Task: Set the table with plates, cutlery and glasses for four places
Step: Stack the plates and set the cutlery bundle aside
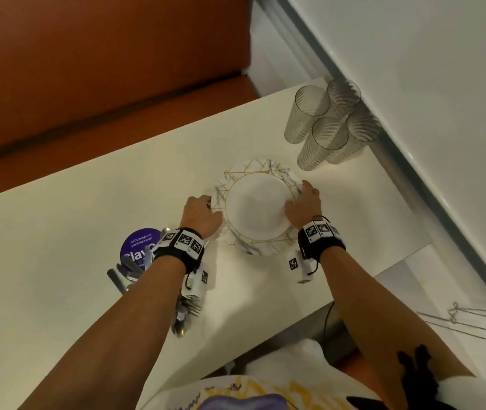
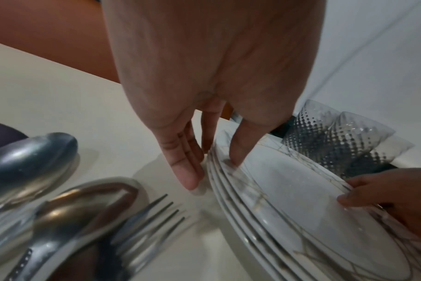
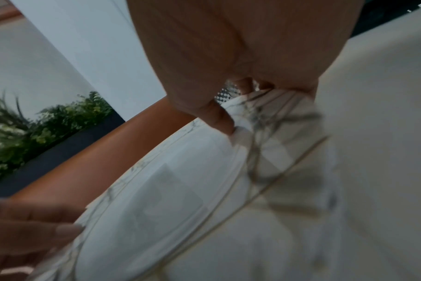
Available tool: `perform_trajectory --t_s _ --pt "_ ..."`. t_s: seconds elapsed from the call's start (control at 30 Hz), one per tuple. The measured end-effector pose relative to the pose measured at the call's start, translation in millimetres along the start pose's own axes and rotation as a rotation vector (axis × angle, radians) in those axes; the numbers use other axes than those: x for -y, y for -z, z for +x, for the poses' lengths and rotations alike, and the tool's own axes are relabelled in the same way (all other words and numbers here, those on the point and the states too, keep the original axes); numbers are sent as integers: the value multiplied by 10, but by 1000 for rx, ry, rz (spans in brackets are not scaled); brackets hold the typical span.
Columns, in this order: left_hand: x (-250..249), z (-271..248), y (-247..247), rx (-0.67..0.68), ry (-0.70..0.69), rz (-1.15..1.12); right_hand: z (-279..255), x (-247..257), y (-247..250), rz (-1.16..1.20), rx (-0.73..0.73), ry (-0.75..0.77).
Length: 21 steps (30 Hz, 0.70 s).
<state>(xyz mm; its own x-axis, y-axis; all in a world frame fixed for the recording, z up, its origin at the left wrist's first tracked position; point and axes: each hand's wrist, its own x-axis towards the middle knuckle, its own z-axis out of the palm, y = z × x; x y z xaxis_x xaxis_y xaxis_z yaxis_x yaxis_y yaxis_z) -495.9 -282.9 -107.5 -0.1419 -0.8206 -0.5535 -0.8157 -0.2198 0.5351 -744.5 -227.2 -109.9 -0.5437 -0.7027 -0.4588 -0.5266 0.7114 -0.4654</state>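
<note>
A stack of several white plates [image 1: 255, 207] with grey marbling and gold lines lies on the white table [image 1: 88, 217]. My left hand [image 1: 206, 210] grips the stack's left rim; in the left wrist view the thumb [image 2: 237, 152] lies on the top plate [image 2: 301, 199] and the fingers [image 2: 185, 171] run down the stack's side. My right hand [image 1: 301, 199] holds the right rim, its thumb [image 3: 221, 119] on top of the plate [image 3: 168, 199]. Several ribbed clear glasses [image 1: 330, 122] stand behind. Spoons [image 2: 31, 161] and forks [image 2: 147, 218] lie under my left forearm.
A purple round label [image 1: 138, 247] shows among the cutlery [image 1: 182, 318] near the table's front edge. A white wall with a metal rail [image 1: 398, 173] runs along the right, close to the glasses. An orange bench [image 1: 88, 69] lies beyond the far edge.
</note>
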Motion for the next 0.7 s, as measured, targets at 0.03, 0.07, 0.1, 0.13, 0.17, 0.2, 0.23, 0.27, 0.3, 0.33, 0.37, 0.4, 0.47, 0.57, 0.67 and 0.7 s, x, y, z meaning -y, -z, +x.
perform_trajectory --t_s 0.03,0.07,0.1,0.13,0.17,0.2,0.23,0.27,0.3,0.33,0.37,0.4,0.47,0.57,0.67,0.7 --pt "-3 -3 -27 22 -14 15 -25 -24 1 -36 -17 -18" --pt "-1 3 -60 42 -29 31 -64 -47 -1 -81 -37 -39" --pt "-6 4 -88 56 -49 48 -112 -66 -7 -131 -63 -58" --pt "-16 -10 -125 61 -65 54 -186 -87 -16 -172 -100 -62" --pt "-31 -27 -162 60 -78 55 -262 -112 -34 -197 -153 -38" --pt "-48 -38 -197 56 -88 48 -337 -138 -63 -206 -209 16" --pt "-73 -55 -234 55 -98 38 -421 -168 -99 -208 -252 88" --pt "-102 -69 -270 57 -106 33 -502 -200 -139 -213 -265 169" --pt "-134 -82 -306 62 -116 31 -570 -234 -183 -226 -248 247" --pt "-149 -89 -354 71 -119 23 -639 -276 -227 -250 -207 309" --pt "-158 -88 -402 77 -118 5 -695 -319 -264 -289 -152 345" --pt "-165 -91 -450 81 -111 -20 -736 -367 -294 -335 -93 356" --pt "-211 -129 -530 80 -95 -109 -763 -474 -313 -388 -7 337" --pt "-302 -175 -636 86 -89 -201 -742 -613 -253 -407 43 315" --pt "-408 -191 -754 105 -122 -187 -709 -745 -158 -424 21 310" --pt "-447 -188 -790 108 -133 -181 -691 -782 -128 -421 9 302"
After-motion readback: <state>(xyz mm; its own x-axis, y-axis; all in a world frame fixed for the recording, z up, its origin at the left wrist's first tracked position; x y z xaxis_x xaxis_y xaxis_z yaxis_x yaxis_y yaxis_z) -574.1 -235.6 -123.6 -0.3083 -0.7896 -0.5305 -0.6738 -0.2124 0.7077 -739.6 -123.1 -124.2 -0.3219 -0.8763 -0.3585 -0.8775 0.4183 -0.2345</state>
